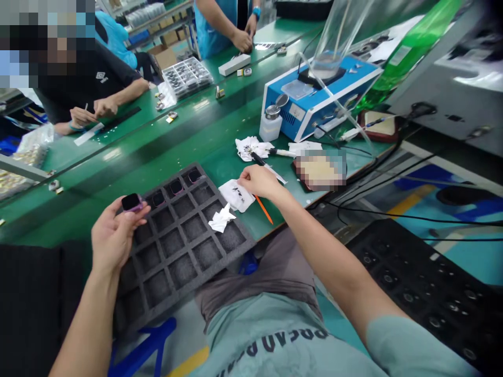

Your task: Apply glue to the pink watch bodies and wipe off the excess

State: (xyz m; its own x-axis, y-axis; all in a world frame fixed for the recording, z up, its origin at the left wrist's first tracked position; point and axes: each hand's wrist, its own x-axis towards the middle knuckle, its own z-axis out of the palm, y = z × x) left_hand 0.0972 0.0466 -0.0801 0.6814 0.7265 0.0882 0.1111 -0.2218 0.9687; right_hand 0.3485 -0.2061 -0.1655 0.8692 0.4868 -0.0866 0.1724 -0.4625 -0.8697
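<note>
My left hand grips a smartwatch case with a purple rim and dark screen, above the left side of a grey foam tray. Several similar watch cases, such as this pink-edged one, sit in the tray's far row of compartments. A crumpled white tissue lies on the tray's right part. My right hand is closed in a pinch at the edge of a white pad bearing small black pieces; what its fingertips hold is too small to make out. An orange stick lies beside that hand.
Behind my right hand are a stained wipe, a black-handled tool, a white pump bottle and a blue machine. Cables hang at the right. Across the green conveyor, co-workers' hands handle small parts.
</note>
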